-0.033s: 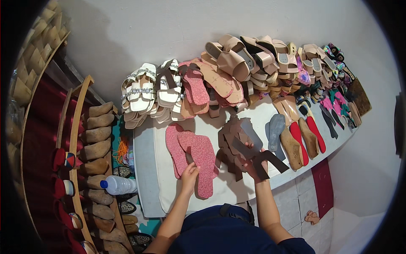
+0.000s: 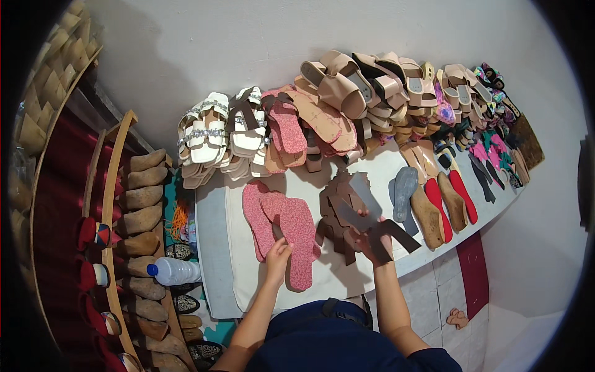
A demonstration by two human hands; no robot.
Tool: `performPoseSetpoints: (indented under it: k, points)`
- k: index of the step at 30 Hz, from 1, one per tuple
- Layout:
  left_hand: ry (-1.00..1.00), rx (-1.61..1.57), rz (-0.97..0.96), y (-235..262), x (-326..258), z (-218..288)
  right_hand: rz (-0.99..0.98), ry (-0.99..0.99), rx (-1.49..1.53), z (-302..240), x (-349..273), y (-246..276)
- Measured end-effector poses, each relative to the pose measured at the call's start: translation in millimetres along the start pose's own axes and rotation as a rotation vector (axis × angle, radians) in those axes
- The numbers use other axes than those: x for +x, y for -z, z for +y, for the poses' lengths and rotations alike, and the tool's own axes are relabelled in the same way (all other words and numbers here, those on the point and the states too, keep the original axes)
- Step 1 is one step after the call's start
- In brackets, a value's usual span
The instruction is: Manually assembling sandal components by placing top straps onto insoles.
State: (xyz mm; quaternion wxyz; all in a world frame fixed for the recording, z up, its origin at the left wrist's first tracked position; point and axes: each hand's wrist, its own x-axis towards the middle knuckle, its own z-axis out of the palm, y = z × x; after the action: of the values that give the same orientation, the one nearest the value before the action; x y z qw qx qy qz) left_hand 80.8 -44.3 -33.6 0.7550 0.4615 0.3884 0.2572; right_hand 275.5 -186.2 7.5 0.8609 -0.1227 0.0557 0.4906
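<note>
The left grip [image 2: 278, 258] pinches a pink insole [image 2: 299, 235] over the table [image 2: 214, 260]. The right grip [image 2: 370, 250] clasps dark straps [image 2: 403, 235], near a brown pile [image 2: 336, 201].

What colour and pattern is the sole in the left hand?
The sole is pink, mottled with paler flecks; head view.

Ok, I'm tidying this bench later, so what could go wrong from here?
The brown strap pieces in the right hand fan out beside a similar brown pile; one might slip and get mixed in. The wooden last nearest that hand lies close to the edge of the table, so a bump could knock it off.
</note>
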Motion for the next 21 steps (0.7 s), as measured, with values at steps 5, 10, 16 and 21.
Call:
performPoseSetpoints:
  k: [5, 10, 16, 21]
  points:
    - [0.007, 0.028, 0.017, 0, 0, 0, -0.15, -0.097, 0.013, -5, 7, 39]
    - [0.014, 0.03, 0.026, 4, -1, -1, 0.114, -0.279, -0.186, -8, -2, 3]
    - [0.05, 0.052, -0.01, 2, -2, -3, 0.225, -0.138, -0.81, -16, 6, 36]
    - [0.078, 0.023, -0.043, 5, -1, -14, 0.133, -0.035, -1.069, -16, 13, 31]
